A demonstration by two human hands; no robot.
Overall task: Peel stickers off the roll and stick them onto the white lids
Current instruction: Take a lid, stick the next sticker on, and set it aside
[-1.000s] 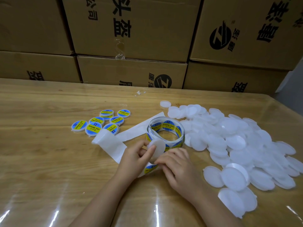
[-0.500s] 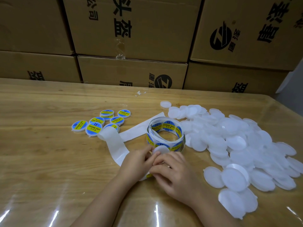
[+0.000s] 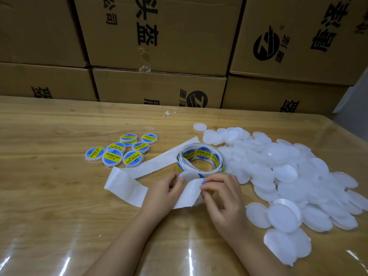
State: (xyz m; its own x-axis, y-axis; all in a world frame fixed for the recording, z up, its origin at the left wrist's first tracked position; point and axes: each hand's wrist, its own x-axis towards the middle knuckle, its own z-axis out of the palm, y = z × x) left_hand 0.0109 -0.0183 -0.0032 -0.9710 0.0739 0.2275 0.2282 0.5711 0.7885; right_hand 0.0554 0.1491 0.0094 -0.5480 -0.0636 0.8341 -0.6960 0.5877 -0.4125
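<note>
Though half-hidden, sticker [image 3: 203, 183] in right hand [image 3: 223, 198]

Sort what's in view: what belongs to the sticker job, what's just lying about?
Job: sticker roll; backing strip; white lid pile; stickered lids; lid held by left hand; sticker pinched by right hand.
Lying about: cardboard boxes; torn scrap by the boxes.

Bare left hand [image 3: 161, 194], bare right hand [image 3: 224, 200], slender fingers, bare left forearm [image 3: 119, 246] and right forearm [image 3: 258, 248], both over near edge of glossy light-brown wooden table [image 3: 59, 196]
</note>
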